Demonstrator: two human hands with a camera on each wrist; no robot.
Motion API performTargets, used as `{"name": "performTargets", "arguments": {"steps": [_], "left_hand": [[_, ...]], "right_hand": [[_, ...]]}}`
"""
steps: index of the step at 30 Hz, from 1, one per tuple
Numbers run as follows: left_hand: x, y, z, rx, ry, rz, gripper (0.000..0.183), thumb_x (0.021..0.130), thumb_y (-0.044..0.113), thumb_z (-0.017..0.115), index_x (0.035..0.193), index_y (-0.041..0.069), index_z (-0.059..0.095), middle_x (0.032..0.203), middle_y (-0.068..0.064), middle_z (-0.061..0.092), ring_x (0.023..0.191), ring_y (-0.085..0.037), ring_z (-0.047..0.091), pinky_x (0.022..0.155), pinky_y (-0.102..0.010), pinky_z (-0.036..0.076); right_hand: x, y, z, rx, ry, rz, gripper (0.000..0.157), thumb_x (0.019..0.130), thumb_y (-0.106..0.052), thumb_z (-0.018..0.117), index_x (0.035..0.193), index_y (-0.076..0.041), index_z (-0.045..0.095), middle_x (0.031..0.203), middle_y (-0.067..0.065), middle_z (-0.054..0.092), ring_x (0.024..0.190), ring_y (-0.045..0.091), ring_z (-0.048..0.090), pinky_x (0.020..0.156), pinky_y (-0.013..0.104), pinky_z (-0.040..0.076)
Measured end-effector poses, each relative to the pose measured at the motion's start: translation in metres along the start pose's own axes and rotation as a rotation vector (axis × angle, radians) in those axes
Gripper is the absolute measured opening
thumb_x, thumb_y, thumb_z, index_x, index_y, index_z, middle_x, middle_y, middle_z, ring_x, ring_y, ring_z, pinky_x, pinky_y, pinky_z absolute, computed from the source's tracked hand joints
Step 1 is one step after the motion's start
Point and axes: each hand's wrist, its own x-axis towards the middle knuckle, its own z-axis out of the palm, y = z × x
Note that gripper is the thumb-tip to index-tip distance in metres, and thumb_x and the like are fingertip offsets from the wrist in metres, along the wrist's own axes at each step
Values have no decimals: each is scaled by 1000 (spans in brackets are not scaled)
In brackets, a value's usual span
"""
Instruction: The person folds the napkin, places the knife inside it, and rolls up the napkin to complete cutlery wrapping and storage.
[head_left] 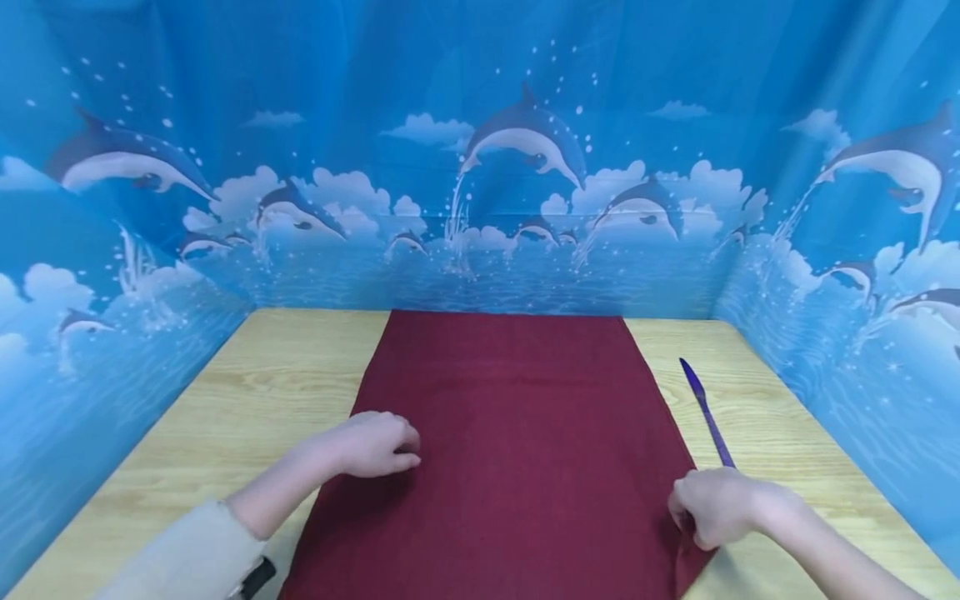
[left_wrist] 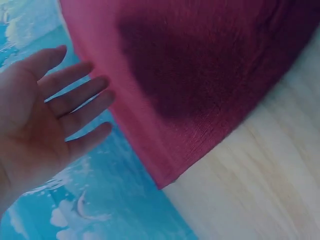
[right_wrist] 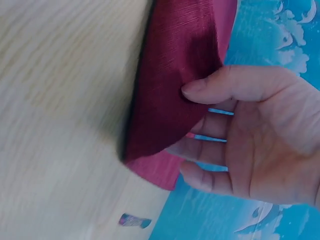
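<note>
A long dark red cloth [head_left: 510, 433] lies down the middle of the wooden table, like a table runner. Over its left part hovers my left hand [head_left: 375, 444], fingers loosely bent and holding nothing. The left wrist view has the same hand [left_wrist: 55, 107] with its fingers spread beside the cloth's edge. My right hand [head_left: 716, 507] pinches the cloth's right edge near the front. In the right wrist view, the thumb [right_wrist: 195, 90] presses on a turned-up fold of the cloth [right_wrist: 172, 75], with fingers behind it. A purple-blue knife [head_left: 703, 402] lies just beyond the right hand.
Pale wooden tabletop [head_left: 262, 383] shows on both sides of the cloth. A blue curtain [head_left: 360, 100] printed with dolphins and clouds stands along the back and both sides. A small dark object [head_left: 257, 577] sits near the left sleeve [head_left: 187, 554].
</note>
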Motion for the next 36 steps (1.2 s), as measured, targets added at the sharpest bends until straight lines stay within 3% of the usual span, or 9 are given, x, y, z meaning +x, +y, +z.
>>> {"name": "performTargets", "arguments": {"steps": [2,5,9,14,18,24,29,32,36], "left_hand": [[10,-6,5,102,62,27,11,88,24,63,90,13,67,79,5,58,72,-10,53,65,-30,43],[25,-15,16,248,151,73,27,88,28,62,109,11,65,98,-2,62,92,-19,56,78,-38,44],[39,-23,31,338,215,135,40,90,35,58,121,11,60,115,-5,59,107,-23,52,88,-42,41],[49,-20,40,370,216,206,42,92,40,53,125,14,57,117,-4,57,109,-20,51,90,-40,40],[52,-17,42,350,185,208,41,92,41,52,124,16,58,114,-2,58,105,-18,52,88,-37,41],[50,-21,46,332,192,217,34,92,40,54,116,18,64,109,-1,58,100,-17,53,82,-35,43],[48,-25,44,374,194,230,34,92,43,52,114,20,65,107,1,58,98,-16,53,82,-35,43],[47,-26,43,441,185,259,39,92,47,50,116,21,64,107,1,57,97,-16,53,84,-35,41],[46,-28,43,511,181,297,45,92,52,46,119,21,62,106,2,55,97,-15,52,86,-36,39]], "right_hand": [[1,4,2,6,23,-19,30,57,0,65,58,-22,45,55,-17,29,52,1,27,44,23,26],[3,8,4,26,76,-41,31,61,0,64,59,-21,42,56,-16,25,53,2,23,44,22,23],[8,12,7,-11,199,-52,28,67,-4,68,65,-21,46,61,-17,36,55,2,33,48,25,29],[13,14,4,-79,317,-5,20,70,-10,71,74,-21,56,73,-14,54,64,5,50,51,31,39],[16,14,-4,-99,426,-6,18,71,-10,72,77,-20,58,77,-12,58,68,8,55,54,32,44],[25,10,-23,-142,680,-98,23,69,-6,75,78,-20,59,76,-13,57,68,7,57,55,30,47],[42,6,-45,-191,861,-206,25,66,-2,76,80,-18,62,78,-10,57,69,7,57,54,27,46],[55,3,-56,-206,868,-241,24,67,-2,75,81,-17,62,79,-9,57,69,8,57,56,27,47],[73,-3,-65,-217,809,-242,20,72,-2,73,84,-14,61,80,-5,57,72,11,57,60,30,47]]}}
